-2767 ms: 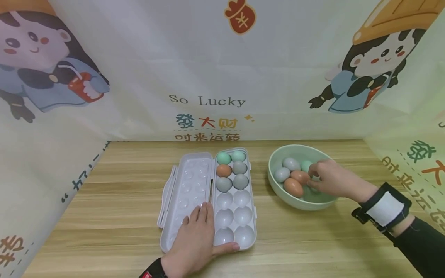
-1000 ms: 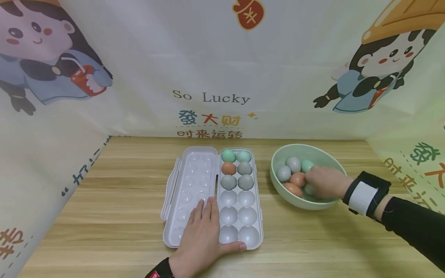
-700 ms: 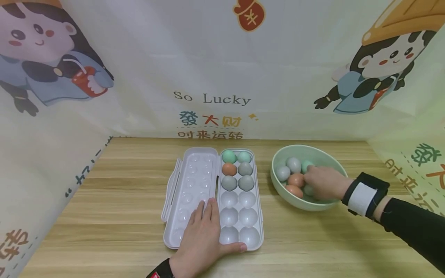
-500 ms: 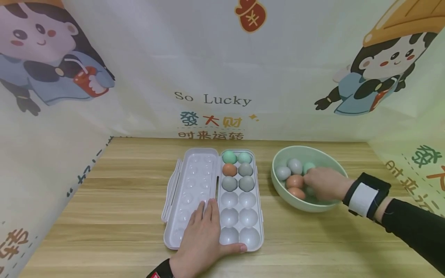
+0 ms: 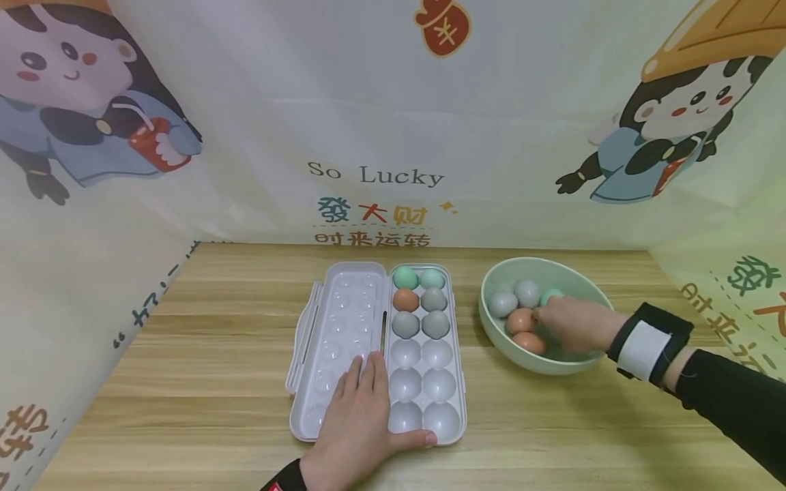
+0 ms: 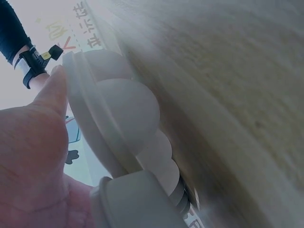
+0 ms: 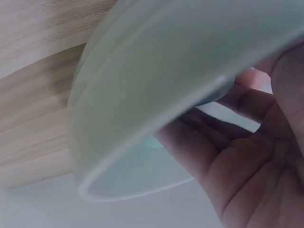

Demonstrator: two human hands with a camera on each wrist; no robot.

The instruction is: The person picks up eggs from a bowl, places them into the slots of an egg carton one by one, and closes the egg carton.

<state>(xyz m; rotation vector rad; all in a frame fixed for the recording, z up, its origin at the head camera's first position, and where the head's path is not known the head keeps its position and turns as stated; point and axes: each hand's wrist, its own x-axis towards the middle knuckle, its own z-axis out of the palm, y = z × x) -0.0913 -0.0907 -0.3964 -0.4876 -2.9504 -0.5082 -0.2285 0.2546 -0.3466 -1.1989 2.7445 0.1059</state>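
Note:
A white egg carton [image 5: 462,416] lies unfolded on the table, with two green, one brown and several grey eggs [image 5: 435,325] filling its far cups. My left hand [image 5: 356,423] rests on it near the hinge, fingers straight, thumb across the near rim. To the right stands a pale green bowl [image 5: 568,278]. My right hand [image 5: 574,324] reaches inside it, fingers curled round a grey egg [image 7: 219,93], mostly hidden in the right wrist view. Beside the fingertips lie two brown eggs [image 5: 529,343], two pale grey eggs [image 5: 503,305] and a green egg [image 5: 550,296].
The nearer cups [image 5: 438,384] of the carton hold no eggs. Its dimpled lid [image 5: 340,320] lies flat to the left. A printed cloth [image 5: 276,123] hangs behind and at both sides of the wooden table [image 5: 202,354].
Inside the bowl my right hand has closed in, and the grey egg under it has gone out of sight in the head view. Neighbouring eggs have shifted slightly. The left hand stays on the carton.

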